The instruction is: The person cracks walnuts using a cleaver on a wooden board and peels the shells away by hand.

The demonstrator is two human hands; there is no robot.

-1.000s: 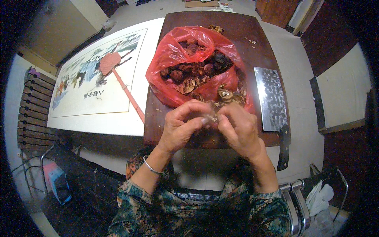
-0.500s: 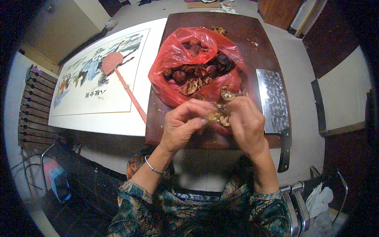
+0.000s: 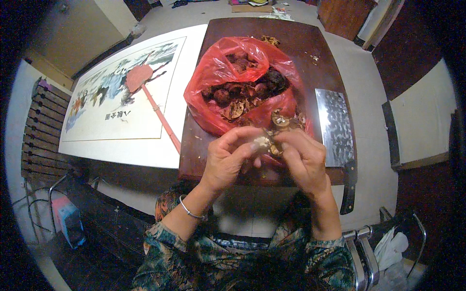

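My left hand (image 3: 224, 157) pinches a pale walnut kernel (image 3: 262, 142) between thumb and fingers, a silver bangle on its wrist. Close beside it, the bent fingers of my right hand (image 3: 305, 157) are closed on a piece of brown walnut shell (image 3: 275, 147), partly hidden by them. Both hands meet at the near edge of an open red plastic bag (image 3: 201, 72). Inside the bag lie dark whole walnuts (image 3: 222, 95) and broken shells (image 3: 235, 109). More cracked shell pieces (image 3: 281, 121) rest just beyond my fingertips.
To the right on the dark brown table (image 3: 264, 26) lies a cleaver (image 3: 335, 126), its black handle past the near edge. A red fly swatter (image 3: 140, 77) lies on the white picture-topped table (image 3: 145, 150) at left. Shell crumbs (image 3: 270, 40) dot the far side.
My hands have come slightly closer together, and the pale kernel now shows plainly at my left fingertips. My right hand has turned a little. The bag and cleaver stay put.
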